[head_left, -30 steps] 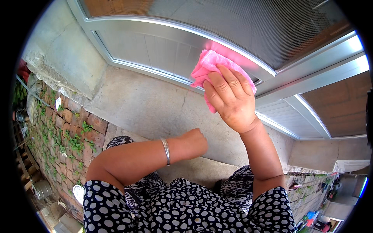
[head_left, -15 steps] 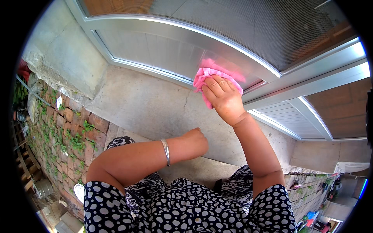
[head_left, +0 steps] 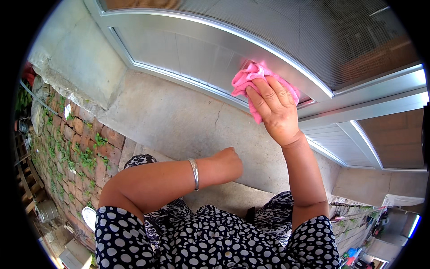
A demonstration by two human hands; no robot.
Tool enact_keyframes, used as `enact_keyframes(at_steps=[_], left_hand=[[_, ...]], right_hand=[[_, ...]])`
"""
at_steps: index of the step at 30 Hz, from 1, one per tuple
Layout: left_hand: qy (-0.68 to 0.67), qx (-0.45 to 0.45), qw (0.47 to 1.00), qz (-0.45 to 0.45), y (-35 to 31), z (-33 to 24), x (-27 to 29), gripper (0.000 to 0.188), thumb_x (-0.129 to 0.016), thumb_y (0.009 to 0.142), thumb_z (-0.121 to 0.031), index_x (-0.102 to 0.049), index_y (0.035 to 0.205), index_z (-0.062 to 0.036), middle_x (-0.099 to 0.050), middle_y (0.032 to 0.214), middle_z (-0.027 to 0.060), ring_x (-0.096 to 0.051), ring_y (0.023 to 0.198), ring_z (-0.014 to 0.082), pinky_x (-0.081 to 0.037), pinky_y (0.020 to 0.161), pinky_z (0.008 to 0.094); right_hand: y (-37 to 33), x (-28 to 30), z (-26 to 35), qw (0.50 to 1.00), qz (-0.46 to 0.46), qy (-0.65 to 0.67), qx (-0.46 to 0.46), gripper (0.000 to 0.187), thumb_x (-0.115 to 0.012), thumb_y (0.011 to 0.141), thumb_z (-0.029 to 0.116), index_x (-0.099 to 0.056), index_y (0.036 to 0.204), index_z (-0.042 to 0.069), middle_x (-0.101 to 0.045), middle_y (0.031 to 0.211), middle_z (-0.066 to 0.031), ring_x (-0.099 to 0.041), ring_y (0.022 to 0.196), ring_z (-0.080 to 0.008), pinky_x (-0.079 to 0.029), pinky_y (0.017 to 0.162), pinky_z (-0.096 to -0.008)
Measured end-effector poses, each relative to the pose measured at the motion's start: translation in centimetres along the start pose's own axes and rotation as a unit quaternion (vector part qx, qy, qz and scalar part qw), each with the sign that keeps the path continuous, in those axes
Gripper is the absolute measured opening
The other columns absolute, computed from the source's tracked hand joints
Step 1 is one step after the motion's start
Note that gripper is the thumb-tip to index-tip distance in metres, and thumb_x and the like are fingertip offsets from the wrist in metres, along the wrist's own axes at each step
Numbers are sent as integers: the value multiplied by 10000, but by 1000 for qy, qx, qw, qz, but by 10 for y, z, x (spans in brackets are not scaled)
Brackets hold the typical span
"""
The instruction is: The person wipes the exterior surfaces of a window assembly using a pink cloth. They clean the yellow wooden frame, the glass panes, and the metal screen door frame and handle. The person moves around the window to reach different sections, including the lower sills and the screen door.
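My right hand (head_left: 280, 114) presses a bunched pink cloth (head_left: 248, 80) against the silver lower panel (head_left: 192, 51) of a metal-framed door. The fingers lie over the cloth, and part of it hangs loose below them. A pink reflection shows on the panel beside the cloth. My left hand (head_left: 227, 165) is closed in a fist over my lap, apart from the door. Its curled fingers face away, and nothing sticks out of it. A silver bangle (head_left: 194, 174) circles my left wrist.
A mesh screen (head_left: 286, 27) fills the door's upper part. To the right stands another framed panel (head_left: 331, 141). Concrete flooring (head_left: 179, 105) runs along the door's foot, with a concrete wall (head_left: 76, 58) at left. Weedy brick paving (head_left: 76, 143) lies beyond the step.
My right hand and the pink cloth have shifted right along the door panel, with the cloth bunching more. My left fist has barely moved. The view has tilted slightly.
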State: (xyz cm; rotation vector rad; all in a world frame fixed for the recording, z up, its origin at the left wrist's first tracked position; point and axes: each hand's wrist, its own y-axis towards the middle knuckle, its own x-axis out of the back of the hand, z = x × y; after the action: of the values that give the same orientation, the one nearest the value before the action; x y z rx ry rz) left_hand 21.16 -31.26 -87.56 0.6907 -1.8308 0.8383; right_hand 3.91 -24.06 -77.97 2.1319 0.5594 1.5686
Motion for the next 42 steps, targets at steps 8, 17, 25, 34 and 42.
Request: enact_keyframes(at_steps=[8, 17, 25, 34, 42], left_hand=[[12, -8, 1000, 6, 4, 2, 2, 84, -640, 759, -139, -715, 777, -106, -702, 809, 48, -690, 792, 225, -501, 783, 376], [25, -3, 1000, -9, -2, 0, 4, 89, -633, 767, -138, -713, 794, -110, -705, 834, 49, -692, 833, 229, -506, 799, 377], [-2, 8, 999, 40, 0, -9, 13, 112, -613, 796, -121, -721, 821, -101, -709, 860, 60, -689, 866, 230, -494, 828, 382], [20, -16, 999, -29, 6, -6, 4, 73, -669, 741, -114, -741, 746, -121, -726, 793, 73, -696, 769, 226, -482, 756, 372], [29, -17, 999, -26, 8, -2, 2, 90, -670, 746, -139, -752, 775, -115, -733, 807, 71, -708, 784, 220, -494, 754, 379]], right_hand=[[-46, -59, 12, 988, 82, 128, 13, 377, -664, 733, 75, -681, 1107, 119, -640, 1193, -29, -604, 1156, -239, -531, 919, -349], [-33, -38, 20, 970, 92, 215, -62, 363, -679, 709, 44, -689, 1067, 101, -660, 1166, -50, -626, 1121, -271, -530, 935, -377], [5, 52, -7, 997, -23, -57, 55, 274, -702, 682, 134, -675, 954, 134, -637, 1111, -12, -612, 1100, -224, -504, 940, -387], [-48, 19, -19, 998, 49, -33, 30, 312, -703, 656, 132, -681, 967, 146, -625, 1160, -6, -592, 1122, -228, -501, 890, -371], [-84, -22, -9, 991, 124, 46, 32, 327, -681, 702, 115, -667, 1028, 122, -618, 1195, -37, -579, 1157, -260, -491, 932, -402]])
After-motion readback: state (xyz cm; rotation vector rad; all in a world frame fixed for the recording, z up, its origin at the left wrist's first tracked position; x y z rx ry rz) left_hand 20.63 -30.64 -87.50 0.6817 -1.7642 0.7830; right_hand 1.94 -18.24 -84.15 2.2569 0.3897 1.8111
